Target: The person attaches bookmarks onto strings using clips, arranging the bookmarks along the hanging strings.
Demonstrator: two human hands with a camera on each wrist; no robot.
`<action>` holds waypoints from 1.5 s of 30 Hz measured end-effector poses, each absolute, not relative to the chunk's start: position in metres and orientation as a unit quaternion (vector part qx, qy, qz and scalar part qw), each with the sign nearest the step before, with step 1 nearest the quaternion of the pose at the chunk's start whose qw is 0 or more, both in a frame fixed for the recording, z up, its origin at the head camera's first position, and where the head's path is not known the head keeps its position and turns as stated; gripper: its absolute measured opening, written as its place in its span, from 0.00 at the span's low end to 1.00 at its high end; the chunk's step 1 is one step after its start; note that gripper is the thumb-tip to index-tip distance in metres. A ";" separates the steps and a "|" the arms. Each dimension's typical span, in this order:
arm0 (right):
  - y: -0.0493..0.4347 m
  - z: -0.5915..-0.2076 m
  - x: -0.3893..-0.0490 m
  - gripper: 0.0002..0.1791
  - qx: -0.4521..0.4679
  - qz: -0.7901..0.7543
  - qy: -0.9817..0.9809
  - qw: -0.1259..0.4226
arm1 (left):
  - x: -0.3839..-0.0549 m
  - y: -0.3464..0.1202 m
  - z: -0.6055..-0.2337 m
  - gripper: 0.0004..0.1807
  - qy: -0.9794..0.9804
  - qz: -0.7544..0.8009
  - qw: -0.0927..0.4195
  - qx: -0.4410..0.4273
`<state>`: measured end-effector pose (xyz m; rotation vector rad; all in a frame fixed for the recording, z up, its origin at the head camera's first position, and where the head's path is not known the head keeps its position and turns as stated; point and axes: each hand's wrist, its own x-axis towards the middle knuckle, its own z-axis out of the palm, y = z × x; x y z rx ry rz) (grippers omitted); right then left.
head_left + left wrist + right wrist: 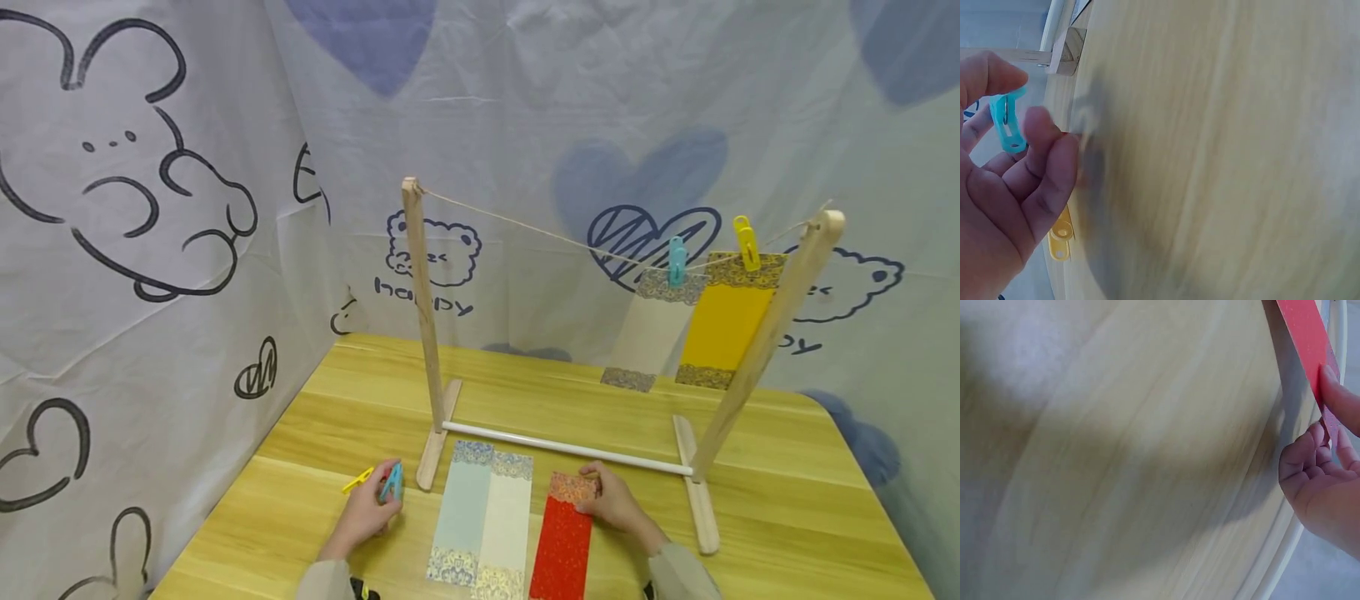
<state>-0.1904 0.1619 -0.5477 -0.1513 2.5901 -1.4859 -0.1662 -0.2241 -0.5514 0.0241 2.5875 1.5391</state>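
Note:
My left hand pinches a light-blue clothespin between thumb and fingers, at the left of the table. A yellow clothespin lies on the wood just beyond that hand. My right hand grips the upper right edge of a red patterned paper strip, thumb on its face and fingers behind. In the right wrist view the red strip is raised above the table, its shadow beneath. Left of it lie a pale green strip and a cream strip, side by side.
A wooden rack with a left post, right post and white bottom bar stands behind the strips. From its string hang a cream strip under a blue clothespin and a yellow strip under a yellow clothespin.

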 end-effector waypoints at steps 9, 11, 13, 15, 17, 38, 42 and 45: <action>0.163 -0.546 -0.193 0.26 -0.045 -0.609 0.787 0.085 | -0.163 -0.218 -0.551 0.29 0.843 0.534 0.056 -0.005; 0.163 -0.544 -0.192 0.26 -0.032 -0.624 0.777 0.081 | -0.163 -0.217 -0.551 0.26 0.842 0.537 0.053 -0.011; 0.162 -0.543 -0.193 0.27 -0.017 -0.641 0.763 0.078 | -0.163 -0.215 -0.550 0.22 0.841 0.539 0.048 -0.021; 0.162 -0.542 -0.193 0.27 -0.004 -0.658 0.749 0.075 | -0.163 -0.214 -0.549 0.19 0.838 0.543 0.043 -0.029; 0.162 -0.541 -0.192 0.26 0.004 -0.665 0.743 0.070 | -0.163 -0.213 -0.548 0.18 0.834 0.550 0.039 -0.033; 0.159 -0.517 -0.199 0.14 0.064 -0.714 0.697 -0.029 | -0.169 -0.208 -0.535 0.14 0.831 0.557 0.011 0.000; 0.161 -0.515 -0.198 0.09 0.010 -0.724 0.687 -0.058 | -0.172 -0.208 -0.533 0.14 0.833 0.553 0.004 0.004; 0.162 -0.515 -0.199 0.07 -0.031 -0.726 0.682 -0.076 | -0.174 -0.208 -0.532 0.13 0.835 0.551 -0.013 0.006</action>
